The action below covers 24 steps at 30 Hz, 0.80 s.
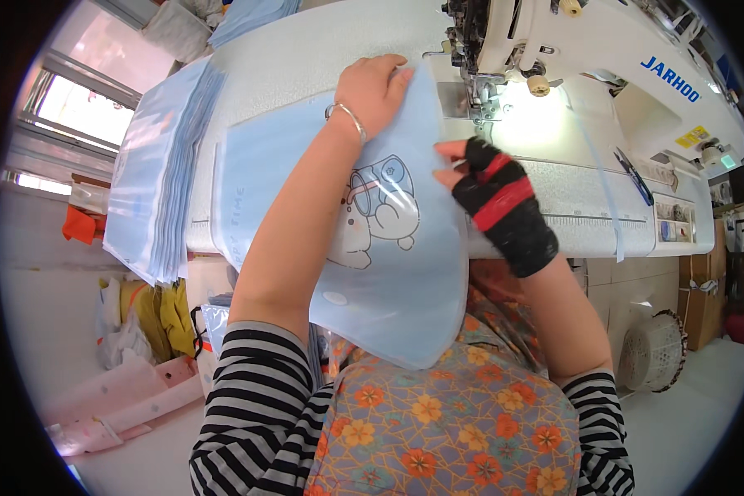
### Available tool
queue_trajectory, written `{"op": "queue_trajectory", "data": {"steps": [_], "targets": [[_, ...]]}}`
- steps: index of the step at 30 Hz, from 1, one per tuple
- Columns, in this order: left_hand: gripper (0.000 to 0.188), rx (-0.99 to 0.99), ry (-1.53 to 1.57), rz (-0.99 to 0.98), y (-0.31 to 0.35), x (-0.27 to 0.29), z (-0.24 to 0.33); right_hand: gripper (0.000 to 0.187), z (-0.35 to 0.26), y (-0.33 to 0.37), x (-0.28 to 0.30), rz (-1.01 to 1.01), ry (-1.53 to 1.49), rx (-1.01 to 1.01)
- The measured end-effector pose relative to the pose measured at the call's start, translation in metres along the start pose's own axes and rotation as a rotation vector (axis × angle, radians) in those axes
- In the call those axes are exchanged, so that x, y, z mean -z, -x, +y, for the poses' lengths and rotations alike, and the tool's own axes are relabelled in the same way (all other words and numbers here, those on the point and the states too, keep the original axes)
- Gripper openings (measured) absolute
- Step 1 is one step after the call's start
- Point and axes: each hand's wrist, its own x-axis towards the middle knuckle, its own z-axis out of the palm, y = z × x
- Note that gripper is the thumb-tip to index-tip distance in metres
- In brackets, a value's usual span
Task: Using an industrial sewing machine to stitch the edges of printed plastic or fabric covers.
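Observation:
A light blue, glossy plastic sheet (pixel 397 306) with a cartoon bear print lies on the sewing machine table, its near end hanging over the edge onto my lap. My left hand (pixel 372 95), with a bracelet at the wrist, holds the sheet at its far edge, fingers bent and thumb close to them. At the sheet's right edge is my right hand (pixel 504 202), in a black and red fingerless glove. Its thumb and forefinger are apart, the tips at the edge. Just beyond both hands stands the sewing machine's needle and presser foot area (pixel 484 103), lit by a lamp.
A thick stack of similar blue sheets (pixel 161 165) hangs over the table's left side. More blue sheets (pixel 252 18) lie at the back. On the right are black thread snips (pixel 634 176), a small parts tray (pixel 675 223) and a pale blue strip (pixel 608 178) across the table (pixel 546 178).

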Motion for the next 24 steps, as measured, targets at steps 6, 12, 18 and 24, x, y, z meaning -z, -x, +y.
{"op": "queue_trajectory", "data": {"steps": [6,12,18,24], "targets": [[0.025,0.377,0.488,-0.343,-0.001,0.015,-0.008,0.019,0.001,0.01,-0.01,0.005,0.34,0.26],[0.023,0.266,0.226,-0.467,-0.009,0.021,0.004,0.013,0.003,0.007,-0.011,-0.053,0.464,0.258],[0.018,0.06,-0.059,-0.446,-0.014,0.011,0.006,0.014,0.005,0.003,-0.014,-0.084,0.536,0.264],[0.016,-0.169,-0.123,0.013,0.002,0.002,0.013,0.015,0.012,0.004,-0.02,-0.034,0.622,0.411]]}}
